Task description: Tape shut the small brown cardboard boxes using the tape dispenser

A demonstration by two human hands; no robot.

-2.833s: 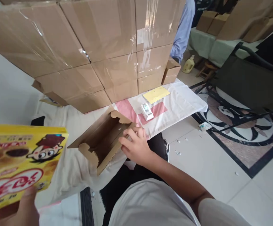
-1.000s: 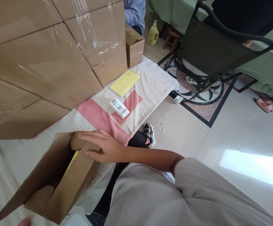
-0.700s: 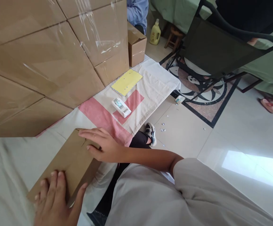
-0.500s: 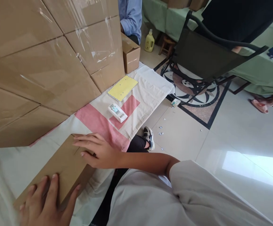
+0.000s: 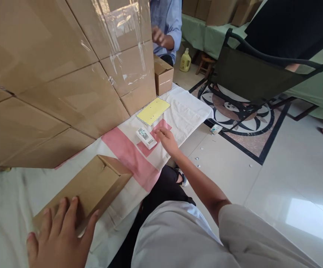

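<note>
My left hand [image 5: 63,234] lies with its fingers spread on top of a long brown cardboard box [image 5: 90,186] on the cloth-covered table. The box's near-right end shows a folded flap. My right hand [image 5: 167,140] hovers or rests over the red patch of the cloth, fingers curled together. Whether anything is pinched in them is hidden. Just left of its fingertips lies a small white box [image 5: 146,138] with a printed top. A yellow sheet [image 5: 154,111] with a wavy edge and small dark marks lies beyond it.
Large taped cartons [image 5: 74,93] form a wall along the table's far-left side. A smaller carton [image 5: 164,76] stands at the table's end, near a seated person in a blue shirt [image 5: 172,22]. A dark folding chair [image 5: 250,74] and paper scraps [image 5: 197,158] are on the floor.
My right hand has left the cardboard box and reached forward beside the small white box, its fingers curling. My left hand stays on the cardboard box. The seated person's hand has come into view.
</note>
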